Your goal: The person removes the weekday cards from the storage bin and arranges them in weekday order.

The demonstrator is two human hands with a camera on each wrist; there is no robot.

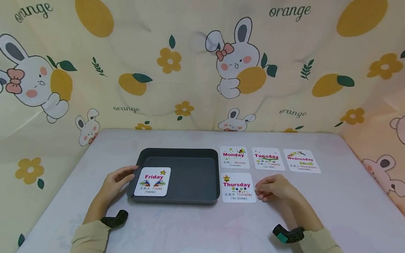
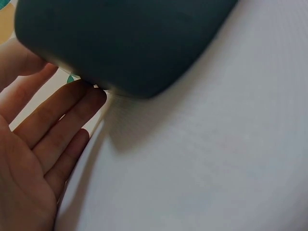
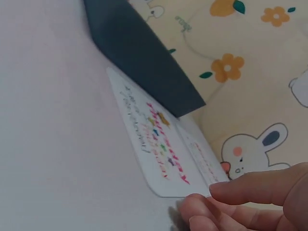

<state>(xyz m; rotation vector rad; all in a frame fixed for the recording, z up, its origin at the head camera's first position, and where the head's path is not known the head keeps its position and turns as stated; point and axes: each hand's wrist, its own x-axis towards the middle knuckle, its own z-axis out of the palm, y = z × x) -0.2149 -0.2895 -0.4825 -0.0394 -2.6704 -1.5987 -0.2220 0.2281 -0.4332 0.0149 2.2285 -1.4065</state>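
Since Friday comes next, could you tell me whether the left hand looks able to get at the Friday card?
Probably yes: the left hand lies by the tray, beside the uncovered Friday card.

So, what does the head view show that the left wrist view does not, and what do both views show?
Only the head view shows the Friday card in the tray, the Monday card, Tuesday card, Wednesday card and Thursday card on the table, and the right hand beside Thursday. Only the left wrist view shows the left hand's open palm and straight fingers up close. Both show the left hand at the dark tray on the white table.
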